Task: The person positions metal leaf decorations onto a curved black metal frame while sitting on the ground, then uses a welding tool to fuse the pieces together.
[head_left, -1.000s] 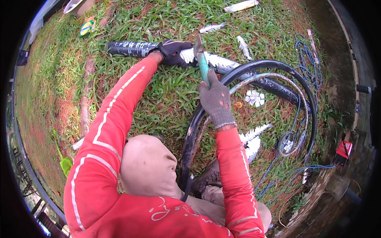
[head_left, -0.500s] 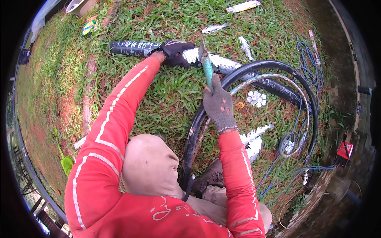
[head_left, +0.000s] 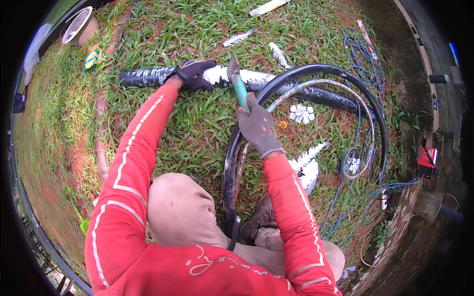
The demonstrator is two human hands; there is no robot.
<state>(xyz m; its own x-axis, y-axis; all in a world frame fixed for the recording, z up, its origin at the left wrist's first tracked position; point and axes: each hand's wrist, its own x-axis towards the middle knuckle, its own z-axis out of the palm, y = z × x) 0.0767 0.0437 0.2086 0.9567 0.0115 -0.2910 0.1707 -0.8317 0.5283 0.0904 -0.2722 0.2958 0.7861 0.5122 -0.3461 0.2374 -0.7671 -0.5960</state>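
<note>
Left hand [head_left: 193,75] clamps the pipe [head_left: 148,76] lying on the grass [head_left: 197,128]; right hand [head_left: 257,126] grips a teal-handled tool [head_left: 237,81], probably a scraper, blade on the pipe. A slip could drive it into the left glove

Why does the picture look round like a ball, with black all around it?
Head view: a fisheye lens bends straight edges near the rim and leaves black corners. The light is soft daylight, with no hard shadows on the grass. The right hand with its hatchet and the left hand on the pipe look sharp.
</note>
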